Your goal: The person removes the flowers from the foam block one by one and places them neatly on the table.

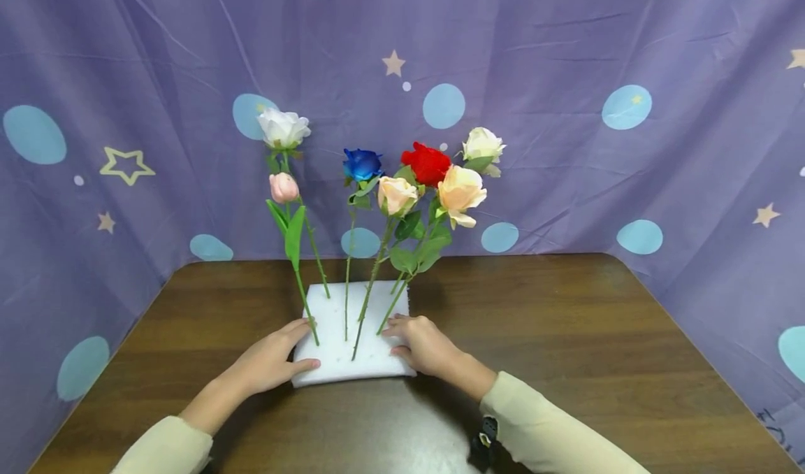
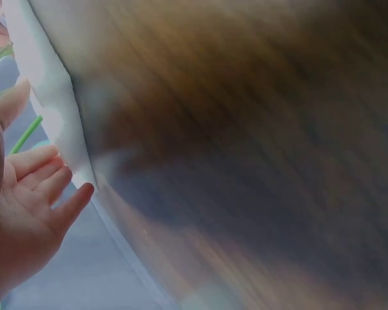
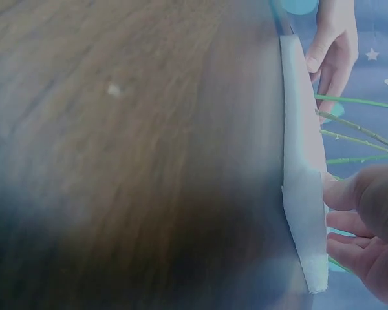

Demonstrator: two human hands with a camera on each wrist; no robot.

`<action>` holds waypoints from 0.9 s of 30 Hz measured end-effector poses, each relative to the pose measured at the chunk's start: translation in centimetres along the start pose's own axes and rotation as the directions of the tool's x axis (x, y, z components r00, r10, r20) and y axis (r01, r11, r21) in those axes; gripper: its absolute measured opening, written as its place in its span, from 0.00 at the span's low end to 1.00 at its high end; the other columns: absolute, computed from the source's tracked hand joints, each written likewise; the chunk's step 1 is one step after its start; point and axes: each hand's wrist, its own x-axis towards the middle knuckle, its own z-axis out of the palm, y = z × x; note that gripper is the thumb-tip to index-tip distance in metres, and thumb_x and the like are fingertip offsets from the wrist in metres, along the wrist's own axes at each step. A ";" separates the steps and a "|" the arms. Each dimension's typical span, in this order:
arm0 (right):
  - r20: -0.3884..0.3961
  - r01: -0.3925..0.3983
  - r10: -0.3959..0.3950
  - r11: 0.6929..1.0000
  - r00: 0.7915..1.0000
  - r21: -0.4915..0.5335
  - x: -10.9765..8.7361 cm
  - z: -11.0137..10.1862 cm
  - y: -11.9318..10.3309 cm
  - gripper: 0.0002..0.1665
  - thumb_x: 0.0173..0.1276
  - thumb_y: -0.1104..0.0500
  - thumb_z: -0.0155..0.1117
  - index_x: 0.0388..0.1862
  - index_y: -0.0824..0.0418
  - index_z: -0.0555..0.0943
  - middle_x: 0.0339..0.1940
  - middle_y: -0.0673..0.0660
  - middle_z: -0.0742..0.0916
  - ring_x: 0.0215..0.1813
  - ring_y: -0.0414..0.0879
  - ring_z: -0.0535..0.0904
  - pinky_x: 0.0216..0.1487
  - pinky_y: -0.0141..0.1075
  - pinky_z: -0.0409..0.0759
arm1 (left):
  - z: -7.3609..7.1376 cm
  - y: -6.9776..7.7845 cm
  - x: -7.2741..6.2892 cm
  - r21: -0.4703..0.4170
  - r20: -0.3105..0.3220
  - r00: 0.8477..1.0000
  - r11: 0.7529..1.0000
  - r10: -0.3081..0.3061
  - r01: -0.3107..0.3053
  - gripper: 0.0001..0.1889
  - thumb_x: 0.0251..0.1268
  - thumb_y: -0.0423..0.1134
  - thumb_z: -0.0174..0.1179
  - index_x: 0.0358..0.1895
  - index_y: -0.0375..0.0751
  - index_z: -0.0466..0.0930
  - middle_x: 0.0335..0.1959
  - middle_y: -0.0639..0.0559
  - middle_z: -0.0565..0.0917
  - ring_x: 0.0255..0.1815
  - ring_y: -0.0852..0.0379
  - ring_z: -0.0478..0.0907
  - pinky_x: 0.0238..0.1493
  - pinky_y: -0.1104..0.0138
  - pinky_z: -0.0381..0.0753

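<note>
A white foam block (image 1: 333, 370) lies on the table, with several artificial flowers standing in it by their stems. On the left are a white rose (image 1: 284, 128) and a pink tulip (image 1: 284, 188). A blue rose (image 1: 362, 165) and a peach rose (image 1: 397, 196) rise near the middle. To the right lean a red rose (image 1: 426, 164), a larger peach rose (image 1: 462, 191) and a cream rose (image 1: 483, 145). My left hand (image 1: 277, 360) touches the block's left edge, fingers extended, thumb on top. My right hand (image 1: 424, 345) rests its fingers on the right edge, beside a stem.
The brown wooden table (image 1: 566, 341) extends around the block on both sides. Behind it hangs a purple curtain (image 1: 541, 40) with stars and blue dots, close to the flower heads. A small black device (image 1: 484, 440) sits under the right sleeve.
</note>
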 end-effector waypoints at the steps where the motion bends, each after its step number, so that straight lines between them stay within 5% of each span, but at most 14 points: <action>1: 0.006 -0.002 0.002 1.000 1.000 0.000 0.0 0.1 -0.1 0.16 0.55 0.64 0.71 0.45 0.63 0.86 0.51 0.63 0.87 0.58 0.55 0.83 0.60 0.43 0.81 | 0.1 -0.1 -0.1 0.001 -0.003 1.000 1.000 0.003 -0.003 0.36 0.59 0.53 0.64 0.62 0.27 0.71 0.66 0.33 0.72 0.67 0.36 0.70 0.65 0.45 0.72; 13: 0.050 0.003 -0.004 1.000 0.999 0.022 0.1 0.7 -0.5 0.18 0.57 0.63 0.70 0.48 0.63 0.85 0.53 0.63 0.86 0.60 0.56 0.82 0.63 0.43 0.80 | 0.1 -1.0 -0.9 -0.039 -0.006 1.000 0.999 -0.008 0.007 0.38 0.56 0.55 0.66 0.63 0.30 0.71 0.65 0.34 0.73 0.66 0.35 0.71 0.64 0.44 0.73; 27: 0.051 0.025 -0.024 0.999 0.998 -0.021 0.1 -0.3 0.2 0.18 0.57 0.61 0.71 0.48 0.61 0.85 0.54 0.63 0.86 0.59 0.56 0.82 0.63 0.43 0.80 | -0.7 -0.1 0.7 -0.053 0.014 1.000 0.998 0.013 -0.012 0.37 0.53 0.52 0.69 0.60 0.28 0.73 0.63 0.30 0.74 0.65 0.33 0.71 0.63 0.43 0.72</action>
